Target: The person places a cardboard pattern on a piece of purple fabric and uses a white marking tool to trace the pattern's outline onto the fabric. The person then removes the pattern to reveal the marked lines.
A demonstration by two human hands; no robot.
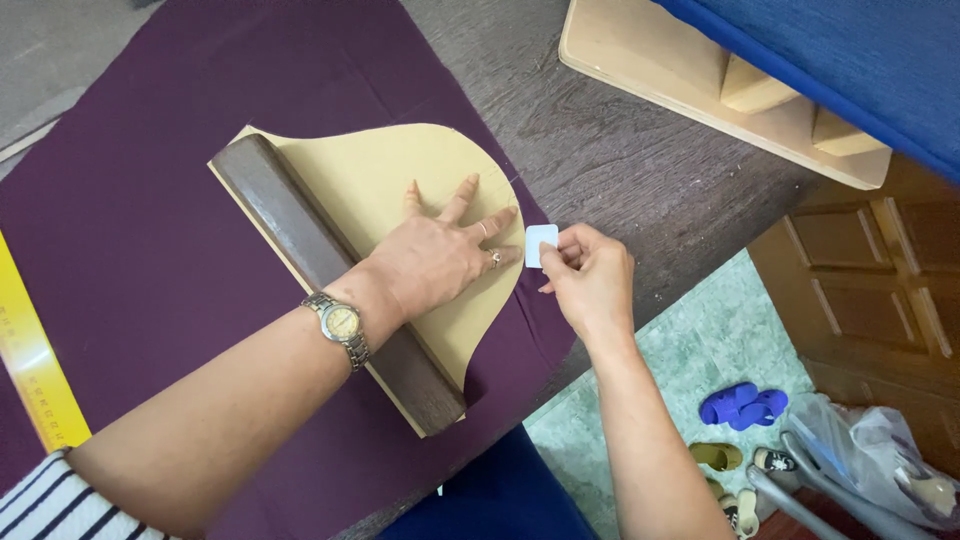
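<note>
Left hand (435,262): fingers spread flat, pinning the tan paper pattern (400,175), frame centre, on purple fabric (140,240).
Right hand (590,280): fingers pinching white tailor's chalk (540,245) at pattern's right edge.
Technique: press firmly; hold the chalk tight against the edge.

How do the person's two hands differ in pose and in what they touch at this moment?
The left hand lies flat, fingers spread, pressing the tan paper pattern; the right hand pinches a small white chalk piece at the pattern's edge. The left has a wristwatch and ring; the right shows none. Both are over the purple fabric.
</note>
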